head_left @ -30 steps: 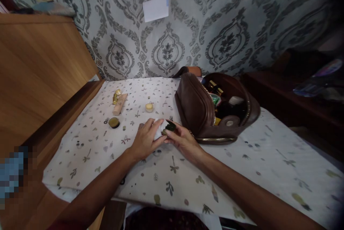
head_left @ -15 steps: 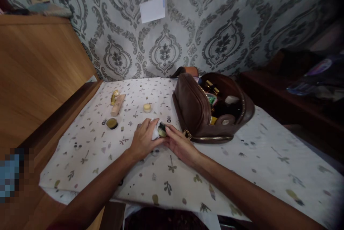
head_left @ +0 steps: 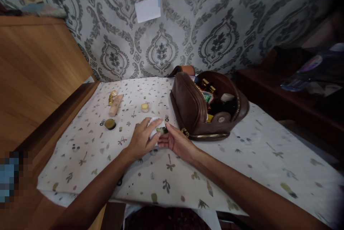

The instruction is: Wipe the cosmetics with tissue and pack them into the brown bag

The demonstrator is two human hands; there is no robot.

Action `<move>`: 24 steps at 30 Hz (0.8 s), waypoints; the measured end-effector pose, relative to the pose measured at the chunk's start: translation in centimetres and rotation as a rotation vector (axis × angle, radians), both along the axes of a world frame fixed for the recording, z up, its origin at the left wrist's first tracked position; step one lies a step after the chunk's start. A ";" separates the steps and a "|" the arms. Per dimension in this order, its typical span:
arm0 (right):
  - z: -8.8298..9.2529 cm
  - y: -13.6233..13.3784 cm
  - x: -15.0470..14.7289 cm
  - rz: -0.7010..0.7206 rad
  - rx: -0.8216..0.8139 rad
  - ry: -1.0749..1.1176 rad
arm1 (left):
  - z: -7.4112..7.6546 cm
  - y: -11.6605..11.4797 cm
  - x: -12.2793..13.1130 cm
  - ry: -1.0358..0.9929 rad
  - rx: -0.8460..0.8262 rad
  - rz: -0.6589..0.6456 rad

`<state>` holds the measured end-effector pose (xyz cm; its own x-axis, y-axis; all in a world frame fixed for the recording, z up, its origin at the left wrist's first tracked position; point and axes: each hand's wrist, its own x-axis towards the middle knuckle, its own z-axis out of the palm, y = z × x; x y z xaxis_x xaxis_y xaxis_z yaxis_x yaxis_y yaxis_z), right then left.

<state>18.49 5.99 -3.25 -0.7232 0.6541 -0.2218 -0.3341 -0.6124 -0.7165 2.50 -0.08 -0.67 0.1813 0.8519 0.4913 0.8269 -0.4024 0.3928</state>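
Observation:
My left hand [head_left: 140,139] is closed around a white cloth or tissue [head_left: 153,119], pressing it against a small green container with a dark end [head_left: 161,130]. From the other side, my right hand [head_left: 182,144] grips the container by thumb and fingers, low over the tabletop. Fingers and cloth cover much of it. Just right of my hands stands a brown leather cosmetic bag [head_left: 185,106], unzipped, with gold-capped bottles [head_left: 208,85] and other small items inside. A little jar with a pale yellow lid [head_left: 145,107] sits beyond my left hand.
On the left of the patterned tablecloth [head_left: 88,144] are a round olive-topped pot [head_left: 110,124], a beige tube [head_left: 116,105] and a small gold item [head_left: 110,99]. A wooden cabinet [head_left: 40,51] borders the left, the papered wall [head_left: 161,51] the back. A plastic bottle [head_left: 303,70] lies far right.
The white cloth now spreads over more of the container, and its dark end is more hidden by my fingers. The view has shifted slightly, moving the surroundings left in the picture.

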 end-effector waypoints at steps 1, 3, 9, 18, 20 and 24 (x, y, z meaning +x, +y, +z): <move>0.0 0.0 0.0 0.002 0.003 -0.003 | -0.1 0.0 0.0 0.026 0.008 0.003; -0.1 -0.1 -0.1 0.002 0.014 0.005 | -0.4 0.1 0.0 0.083 0.013 0.029; -0.4 0.0 -0.1 0.027 0.030 0.025 | -1.4 0.2 -0.1 0.081 -0.075 0.108; 0.1 0.1 0.1 -0.108 0.066 0.053 | -0.5 0.7 -0.5 -0.307 -0.176 -0.040; 0.2 0.2 0.1 -0.128 0.062 0.051 | -0.6 0.7 -0.5 -0.283 -0.184 -0.043; -0.1 0.5 0.1 -0.097 0.044 0.054 | -0.5 0.6 -0.5 -0.200 -0.175 -0.051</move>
<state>18.57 6.50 -3.40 -0.6660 0.7300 -0.1535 -0.4296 -0.5436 -0.7211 1.96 0.52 -1.17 0.1398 0.9194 0.3677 0.7064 -0.3528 0.6136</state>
